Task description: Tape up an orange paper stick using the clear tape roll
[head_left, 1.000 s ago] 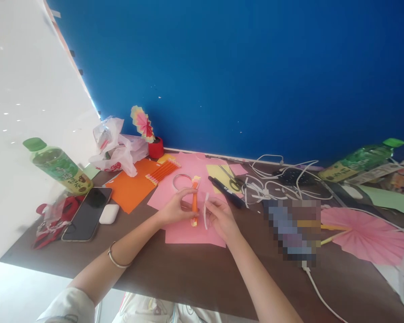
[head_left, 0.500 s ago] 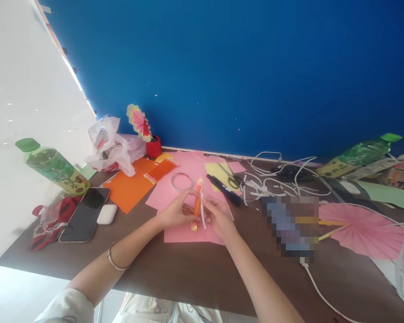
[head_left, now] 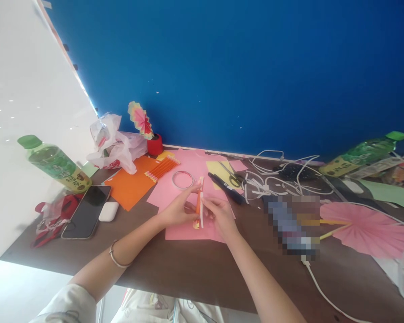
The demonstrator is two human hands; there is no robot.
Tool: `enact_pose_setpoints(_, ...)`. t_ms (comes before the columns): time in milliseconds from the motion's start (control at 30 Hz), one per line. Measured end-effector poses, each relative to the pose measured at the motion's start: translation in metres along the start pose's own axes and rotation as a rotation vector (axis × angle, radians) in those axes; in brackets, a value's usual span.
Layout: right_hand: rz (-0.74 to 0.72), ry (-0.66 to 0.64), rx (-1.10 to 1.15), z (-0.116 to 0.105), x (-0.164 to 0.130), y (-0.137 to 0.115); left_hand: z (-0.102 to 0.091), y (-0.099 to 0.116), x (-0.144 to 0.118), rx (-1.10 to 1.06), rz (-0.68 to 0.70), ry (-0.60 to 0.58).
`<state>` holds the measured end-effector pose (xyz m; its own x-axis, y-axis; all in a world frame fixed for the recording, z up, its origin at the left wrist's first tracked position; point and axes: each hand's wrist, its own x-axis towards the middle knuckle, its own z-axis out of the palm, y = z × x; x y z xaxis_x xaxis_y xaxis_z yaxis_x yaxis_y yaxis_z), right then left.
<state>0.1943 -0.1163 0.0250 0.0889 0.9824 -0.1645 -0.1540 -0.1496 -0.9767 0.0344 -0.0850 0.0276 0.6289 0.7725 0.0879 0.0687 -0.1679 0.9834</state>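
Observation:
My left hand (head_left: 179,211) is closed around a narrow folded orange paper strip (head_left: 198,207) with pale yellow ends, thumb at its lower part and fingers near its top. In my right hand (head_left: 219,215), a thin white strip (head_left: 202,214) is pinched between thumb and fingertips. The white strip runs along the right side of the orange one, and whether the two touch all along I cannot tell. Beneath both hands lie pink paper sheets (head_left: 182,232). Just beyond them sits a roll of tape (head_left: 182,179), seen as a ring.
Pleated orange paper (head_left: 163,168) rests on orange sheets (head_left: 128,186) to the left. Scissors (head_left: 234,179), a black marker (head_left: 226,188) and white cables (head_left: 265,186) lie right. Phones (head_left: 87,213), an earbud case (head_left: 108,211), green bottles (head_left: 55,163) and a pink paper fan (head_left: 366,229) surround them.
The white strip has straightened and come closer alongside the orange strip. Both hands keep nearly the same place; the whole view has shifted slightly.

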Motion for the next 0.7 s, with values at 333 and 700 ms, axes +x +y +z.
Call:
enact_pose_setpoints(333,-0.026,0.045,-0.081,0.0035,-0.0027,-0.0074,0.0046,-0.0022,-0.001,0.129,0.063,0.035)
enact_pose_setpoints(700,-0.028,0.058,-0.07,0.0026,-0.0019,-0.0036,0.0051,0.0003,-0.0011,0.156,0.103,0.032)
